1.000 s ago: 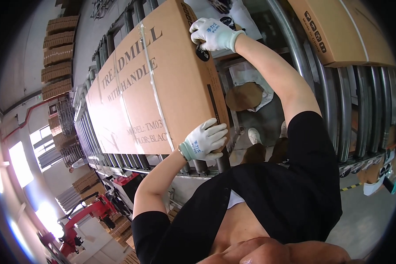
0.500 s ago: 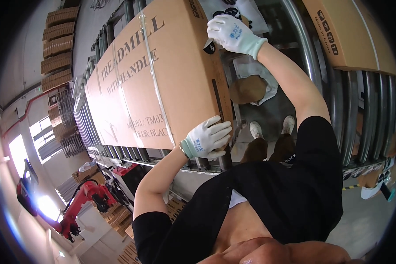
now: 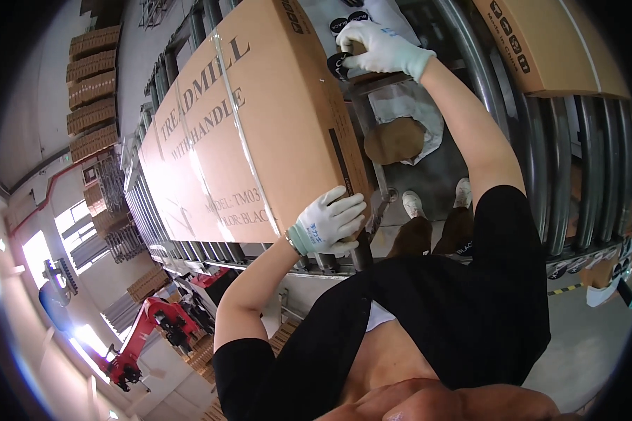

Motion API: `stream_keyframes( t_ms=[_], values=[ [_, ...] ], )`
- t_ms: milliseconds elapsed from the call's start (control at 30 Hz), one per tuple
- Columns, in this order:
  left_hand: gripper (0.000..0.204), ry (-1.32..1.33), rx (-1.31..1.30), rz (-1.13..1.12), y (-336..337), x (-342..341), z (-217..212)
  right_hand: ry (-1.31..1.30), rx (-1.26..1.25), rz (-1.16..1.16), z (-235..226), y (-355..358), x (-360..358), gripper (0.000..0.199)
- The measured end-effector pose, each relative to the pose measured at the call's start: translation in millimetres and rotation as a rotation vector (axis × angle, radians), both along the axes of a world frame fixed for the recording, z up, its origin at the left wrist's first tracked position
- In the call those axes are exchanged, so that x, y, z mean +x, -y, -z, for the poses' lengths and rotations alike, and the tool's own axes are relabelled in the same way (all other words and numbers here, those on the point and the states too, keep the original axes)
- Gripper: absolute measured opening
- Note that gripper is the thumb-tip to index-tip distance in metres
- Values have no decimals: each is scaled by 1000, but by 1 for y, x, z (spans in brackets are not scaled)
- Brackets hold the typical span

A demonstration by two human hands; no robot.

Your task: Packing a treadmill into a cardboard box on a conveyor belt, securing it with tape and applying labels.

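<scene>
A large brown carton, bound with clear straps, lies on the roller conveyor in front of me. My left hand, in a white glove, rests on its near corner with the fingers spread. Past the carton's right side, my gloved right hand is closed, thumb against fingers, on a black round sticker. The sticker looks curled and sits close to the carton's side. Behind that hand, more black round stickers lie on a white sheet.
Another brown carton lies on the rollers at the right. Between the conveyors stands a brown round-topped object with white wrapping. A red robot arm is at the lower left; stacked flat cartons stand far left.
My right hand has moved slightly right, away from the carton's side, and turned with the sticker in its fingers. My left hand stays on the corner. The view has shifted a little.
</scene>
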State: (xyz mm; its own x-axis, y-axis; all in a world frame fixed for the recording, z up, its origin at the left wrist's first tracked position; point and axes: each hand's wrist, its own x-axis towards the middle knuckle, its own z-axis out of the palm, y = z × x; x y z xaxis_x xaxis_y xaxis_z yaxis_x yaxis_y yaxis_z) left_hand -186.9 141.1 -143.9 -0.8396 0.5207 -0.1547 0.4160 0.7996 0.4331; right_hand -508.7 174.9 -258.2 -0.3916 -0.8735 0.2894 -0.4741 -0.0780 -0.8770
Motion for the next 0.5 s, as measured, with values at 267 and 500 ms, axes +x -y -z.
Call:
stream_keyframes(
  t_ms=[267,500],
  values=[
    [37,15,4,-11,1,1,2,-73,151,-129,-1,32,2,32],
    [39,20,-10,-11,4,6,5,-131,248,-31,-14,49,17,39]
  ],
)
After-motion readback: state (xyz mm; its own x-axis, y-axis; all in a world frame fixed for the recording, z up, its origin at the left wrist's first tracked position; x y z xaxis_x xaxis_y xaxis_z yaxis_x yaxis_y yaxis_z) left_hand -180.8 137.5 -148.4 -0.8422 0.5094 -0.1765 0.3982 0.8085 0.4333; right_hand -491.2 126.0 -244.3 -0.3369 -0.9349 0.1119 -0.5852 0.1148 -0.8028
